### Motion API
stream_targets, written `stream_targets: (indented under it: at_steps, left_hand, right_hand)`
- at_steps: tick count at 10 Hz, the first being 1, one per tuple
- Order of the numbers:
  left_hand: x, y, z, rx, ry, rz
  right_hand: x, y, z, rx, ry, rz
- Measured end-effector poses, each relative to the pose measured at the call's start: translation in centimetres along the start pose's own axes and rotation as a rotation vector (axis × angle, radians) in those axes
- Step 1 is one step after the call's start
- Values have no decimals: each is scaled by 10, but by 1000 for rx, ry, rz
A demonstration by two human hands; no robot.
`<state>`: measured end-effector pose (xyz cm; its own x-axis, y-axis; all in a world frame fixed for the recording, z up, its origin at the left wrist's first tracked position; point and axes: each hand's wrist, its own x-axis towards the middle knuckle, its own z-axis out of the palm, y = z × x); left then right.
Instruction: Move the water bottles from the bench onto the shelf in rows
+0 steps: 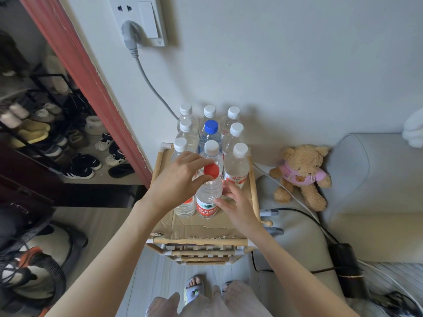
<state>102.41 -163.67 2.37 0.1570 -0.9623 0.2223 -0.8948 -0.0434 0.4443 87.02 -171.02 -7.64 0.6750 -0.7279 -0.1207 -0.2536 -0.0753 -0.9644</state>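
Both hands on the red-cap bottle (209,193), which stands on the cardboard-lined top of the wooden shelf (254,191), front of the middle column. My left hand (180,179) pinches at the neck just under the cap, thumb and fingers closed on it. My right hand (238,207) has its fingertips against the lower body near the label, grip loosely curled, more steadying than clamping.

Behind it stand three rows of three white-cap bottles (240,149), with one blue-cap bottle (211,128) among them. Another bottle sits to the left, mostly hidden by my left hand.

Handling guess: bottle looks full, so fairly heavy and top-steady. Thin clear plastic should dent under a hard squeeze and is smooth, likely slippery. The neck ring is the stiffest hold; the labelled band gives friction. Neighbours are close, so a nudge could topple them.
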Motion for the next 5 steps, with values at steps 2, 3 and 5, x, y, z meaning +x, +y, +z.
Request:
stream_targets:
  at_steps: [2,3,5]
  left_hand:
    - [-15,-3,13,237,22,112]
    - [-19,-3,17,347,-14,110]
    - [-21,-5,19,391,-3,100]
  right_hand:
    - [-3,-1,-1,52,-19,14]
    - [-10,-7,-3,25,-38,36]
    - [-23,-76,-59,-34,396,-237]
